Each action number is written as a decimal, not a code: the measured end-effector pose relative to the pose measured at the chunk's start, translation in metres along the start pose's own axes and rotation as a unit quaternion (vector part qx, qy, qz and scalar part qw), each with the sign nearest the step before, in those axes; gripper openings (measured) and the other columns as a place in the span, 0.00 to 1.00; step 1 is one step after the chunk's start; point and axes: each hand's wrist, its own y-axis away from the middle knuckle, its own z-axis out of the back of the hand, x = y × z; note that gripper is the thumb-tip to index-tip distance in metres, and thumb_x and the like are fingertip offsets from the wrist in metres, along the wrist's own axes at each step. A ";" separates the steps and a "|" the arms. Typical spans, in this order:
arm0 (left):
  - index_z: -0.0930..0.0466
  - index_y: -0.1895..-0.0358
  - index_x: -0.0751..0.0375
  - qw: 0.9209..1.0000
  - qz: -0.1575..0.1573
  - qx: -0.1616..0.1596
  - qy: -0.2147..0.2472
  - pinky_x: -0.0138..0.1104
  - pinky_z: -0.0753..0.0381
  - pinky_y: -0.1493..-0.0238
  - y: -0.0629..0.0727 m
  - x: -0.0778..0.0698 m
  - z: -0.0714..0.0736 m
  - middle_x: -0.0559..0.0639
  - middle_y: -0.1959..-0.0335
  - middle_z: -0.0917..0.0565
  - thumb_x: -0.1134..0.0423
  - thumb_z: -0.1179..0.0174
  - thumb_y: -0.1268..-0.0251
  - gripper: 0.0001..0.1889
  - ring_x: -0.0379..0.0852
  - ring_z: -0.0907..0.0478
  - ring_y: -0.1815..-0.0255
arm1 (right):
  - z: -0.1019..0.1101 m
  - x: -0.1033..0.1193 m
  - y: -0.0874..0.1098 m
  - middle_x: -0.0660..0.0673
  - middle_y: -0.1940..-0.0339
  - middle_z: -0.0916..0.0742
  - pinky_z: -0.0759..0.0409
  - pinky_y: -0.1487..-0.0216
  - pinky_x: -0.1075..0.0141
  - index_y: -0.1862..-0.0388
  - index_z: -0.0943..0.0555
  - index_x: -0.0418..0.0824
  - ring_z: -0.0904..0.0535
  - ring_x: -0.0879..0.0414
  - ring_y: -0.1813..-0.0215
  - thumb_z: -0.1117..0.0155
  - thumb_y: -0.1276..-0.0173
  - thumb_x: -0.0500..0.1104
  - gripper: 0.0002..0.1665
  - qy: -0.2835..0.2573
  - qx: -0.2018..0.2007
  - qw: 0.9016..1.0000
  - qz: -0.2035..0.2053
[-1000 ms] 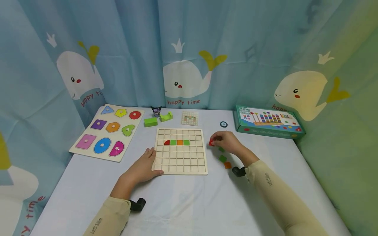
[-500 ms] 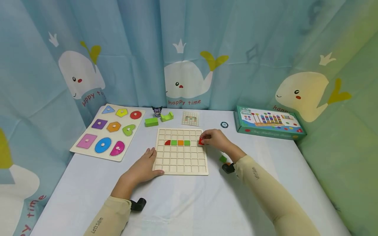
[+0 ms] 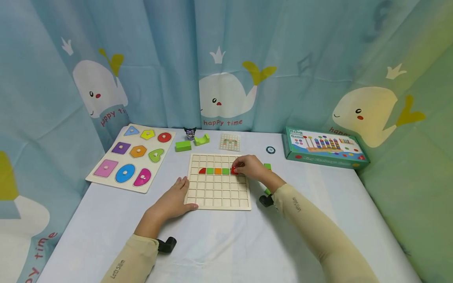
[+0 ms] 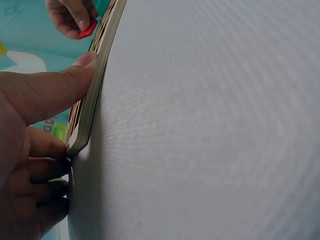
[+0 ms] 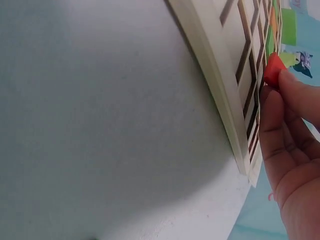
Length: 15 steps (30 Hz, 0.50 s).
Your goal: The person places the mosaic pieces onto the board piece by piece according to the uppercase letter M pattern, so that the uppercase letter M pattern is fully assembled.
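A pale wooden grid board (image 3: 218, 193) lies on the table, with a row of a red rounded piece (image 3: 202, 171), a green tile (image 3: 210, 171), an orange tile (image 3: 218, 171) and another green tile (image 3: 225, 171). Just right of that row my right hand (image 3: 250, 168) pinches a red tile (image 5: 273, 71) between thumb and fingers, right over the grid; in the right wrist view the tile is tilted. My left hand (image 3: 174, 199) rests at the board's near left corner, thumb (image 4: 75, 80) on its near edge and straight fingers along its left side.
Green tiles (image 3: 267, 166) lie partly hidden behind my right wrist. Beyond the board are a pattern card (image 3: 230, 142), green blocks (image 3: 183, 146), a small figurine (image 3: 190, 133) and a round disc (image 3: 270, 150). A shape puzzle (image 3: 131, 159) stands left, a game box (image 3: 325, 148) right.
My right hand has carried the red tile leftward from the table beside the board to the end of the coloured row. The left hand has stayed at the board's corner.
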 end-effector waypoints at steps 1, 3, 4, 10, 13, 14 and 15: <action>0.46 0.24 0.77 1.000 0.000 -0.001 -0.001 0.50 0.44 0.24 0.000 0.000 0.000 0.67 0.21 0.47 0.44 0.30 0.39 0.52 0.63 0.53 0.20 | -0.001 0.000 -0.001 0.50 0.62 0.12 0.21 0.52 0.60 0.59 0.13 0.43 0.20 0.55 0.59 0.30 0.31 0.39 0.04 0.004 0.000 1.000 0.000; 0.46 0.24 0.77 1.000 0.001 -0.001 -0.003 0.50 0.44 0.24 -0.001 0.000 -0.001 0.67 0.21 0.46 0.44 0.30 0.39 0.52 0.63 0.53 0.20 | -0.003 0.000 -0.002 0.50 0.62 0.12 0.21 0.52 0.60 0.60 0.13 0.44 0.20 0.56 0.59 0.30 0.31 0.39 0.03 0.012 0.000 1.000 -0.002; 0.46 0.24 0.77 1.000 0.002 0.000 -0.003 0.50 0.45 0.24 -0.001 0.000 -0.001 0.67 0.21 0.46 0.44 0.30 0.39 0.53 0.63 0.53 0.20 | -0.003 0.000 -0.003 0.50 0.62 0.12 0.21 0.51 0.60 0.60 0.13 0.44 0.20 0.56 0.58 0.30 0.31 0.39 0.03 0.012 0.001 1.000 -0.004; 0.46 0.24 0.77 1.000 0.004 0.000 0.001 0.50 0.45 0.24 0.000 -0.001 0.000 0.67 0.21 0.46 0.45 0.29 0.40 0.52 0.63 0.54 0.20 | -0.006 0.001 -0.005 0.50 0.61 0.12 0.21 0.50 0.59 0.59 0.12 0.43 0.20 0.56 0.57 0.30 0.32 0.39 0.04 0.030 0.005 1.000 -0.001; 0.46 0.24 0.77 1.000 0.003 -0.001 0.001 0.51 0.45 0.24 0.001 -0.001 0.001 0.67 0.21 0.46 0.45 0.29 0.40 0.52 0.63 0.53 0.20 | -0.005 0.001 -0.004 0.50 0.59 0.11 0.22 0.49 0.59 0.59 0.12 0.44 0.19 0.55 0.56 0.30 0.32 0.40 0.04 0.037 0.004 0.999 0.000; 0.46 0.24 0.77 1.000 0.002 -0.001 0.000 0.51 0.45 0.24 0.001 -0.001 0.001 0.67 0.21 0.46 0.45 0.29 0.39 0.52 0.64 0.53 0.20 | -0.004 0.001 -0.004 0.50 0.59 0.11 0.22 0.48 0.59 0.59 0.12 0.44 0.20 0.55 0.55 0.30 0.31 0.40 0.04 0.039 0.003 0.999 -0.001; 0.46 0.25 0.77 1.000 0.002 -0.002 -0.001 0.51 0.45 0.24 0.001 -0.001 0.001 0.67 0.21 0.46 0.45 0.29 0.40 0.52 0.64 0.53 0.20 | -0.004 0.001 -0.004 0.50 0.59 0.12 0.22 0.48 0.58 0.58 0.12 0.44 0.20 0.55 0.55 0.30 0.31 0.40 0.04 0.038 0.003 0.999 -0.003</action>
